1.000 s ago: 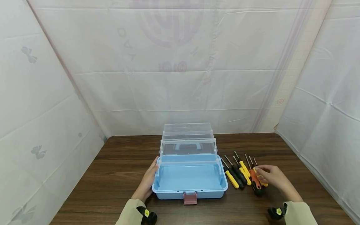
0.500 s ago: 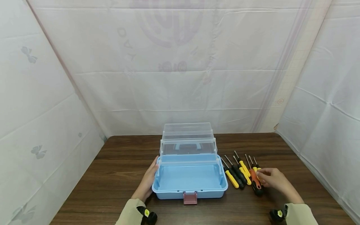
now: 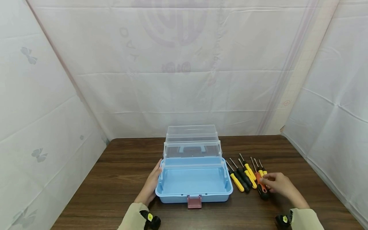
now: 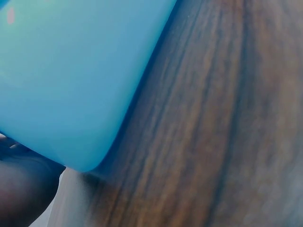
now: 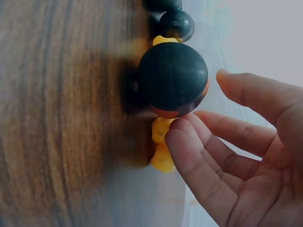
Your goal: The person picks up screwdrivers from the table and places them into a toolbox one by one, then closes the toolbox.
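A light blue toolbox (image 3: 194, 182) with a clear, raised lid (image 3: 191, 134) and a pink latch (image 3: 194, 202) stands on the table. My left hand (image 3: 150, 185) rests along its left side, fingertips at the rim; in the left wrist view the blue wall (image 4: 80, 80) fills much of the picture. My right hand (image 3: 280, 184) is at the orange and black screwdriver (image 3: 261, 185), which lies on the table. Seen from the right wrist, the fingers (image 5: 189, 146) touch the underside of its thick handle (image 5: 173, 78), and the thumb stands apart from it.
Several yellow and black screwdrivers (image 3: 237, 183) lie side by side between the box and my right hand. Two yellow handles (image 5: 162, 158) sit right beside the orange one. The brown wooden table (image 3: 126, 166) is bounded by white sheeting (image 3: 184, 95) behind and at both sides.
My right hand has shifted slightly down and left, from the small yellow screwdrivers to the orange handle. The left hand and toolbox have stayed in place.
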Motion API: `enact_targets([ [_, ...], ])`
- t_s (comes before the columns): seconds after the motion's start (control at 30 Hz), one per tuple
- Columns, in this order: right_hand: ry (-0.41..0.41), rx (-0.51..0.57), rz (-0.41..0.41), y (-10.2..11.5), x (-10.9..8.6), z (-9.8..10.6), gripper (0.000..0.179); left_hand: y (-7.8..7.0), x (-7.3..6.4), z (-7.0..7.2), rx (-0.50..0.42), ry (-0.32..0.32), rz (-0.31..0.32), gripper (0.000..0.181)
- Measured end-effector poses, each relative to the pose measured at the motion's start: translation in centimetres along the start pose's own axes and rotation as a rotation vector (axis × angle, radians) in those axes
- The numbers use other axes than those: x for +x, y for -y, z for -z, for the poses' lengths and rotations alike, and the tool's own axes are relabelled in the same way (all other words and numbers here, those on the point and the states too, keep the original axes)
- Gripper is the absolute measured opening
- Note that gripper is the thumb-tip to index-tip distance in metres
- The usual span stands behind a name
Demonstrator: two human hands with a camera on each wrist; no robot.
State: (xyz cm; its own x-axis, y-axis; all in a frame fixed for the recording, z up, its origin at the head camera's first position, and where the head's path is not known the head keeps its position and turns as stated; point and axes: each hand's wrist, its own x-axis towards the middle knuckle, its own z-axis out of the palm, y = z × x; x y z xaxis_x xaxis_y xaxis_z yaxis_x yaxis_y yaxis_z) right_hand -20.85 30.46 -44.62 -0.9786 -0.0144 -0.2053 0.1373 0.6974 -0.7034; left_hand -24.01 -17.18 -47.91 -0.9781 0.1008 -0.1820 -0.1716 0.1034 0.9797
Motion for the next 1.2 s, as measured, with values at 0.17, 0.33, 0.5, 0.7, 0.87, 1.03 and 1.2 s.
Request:
enact_targets([
  [0.17, -0.007, -0.022, -0.009, 0.1, 0.0, -0.2, 0.058, 0.0, 0.1, 0.0, -0.01, 0.0, -0.003, 0.052],
  [0.33, 0.001, -0.082, -0.008, 0.3, 0.1, -0.5, 0.059, 0.0, 0.1, 0.1, -0.008, 0.005, -0.007, 0.053],
  [0.5, 0.002, -0.126, -0.019, 0.3, 0.2, -0.7, 0.059, 0.0, 0.1, 0.1, -0.012, 0.009, -0.015, 0.053],
  [0.7, 0.002, -0.156, -0.042, 0.6, 0.2, -0.8, 0.059, 0.0, 0.0, 0.1, -0.009, 0.003, -0.01, 0.053],
  [0.87, 0.008, -0.187, -0.057, 0.8, 0.2, -1.0, 0.052, 0.1, 0.0, 0.0, -0.001, 0.001, -0.003, 0.053],
  [1.03, 0.007, -0.192, -0.065, 0.9, 0.2, -1.1, 0.041, 0.0, 0.1, 0.0, 0.0, 0.003, -0.012, 0.053],
  [1.2, -0.001, -0.179, -0.068, 1.3, 0.1, -1.3, 0.036, -0.1, 0.0, 0.0, -0.007, 0.012, -0.016, 0.053],
])
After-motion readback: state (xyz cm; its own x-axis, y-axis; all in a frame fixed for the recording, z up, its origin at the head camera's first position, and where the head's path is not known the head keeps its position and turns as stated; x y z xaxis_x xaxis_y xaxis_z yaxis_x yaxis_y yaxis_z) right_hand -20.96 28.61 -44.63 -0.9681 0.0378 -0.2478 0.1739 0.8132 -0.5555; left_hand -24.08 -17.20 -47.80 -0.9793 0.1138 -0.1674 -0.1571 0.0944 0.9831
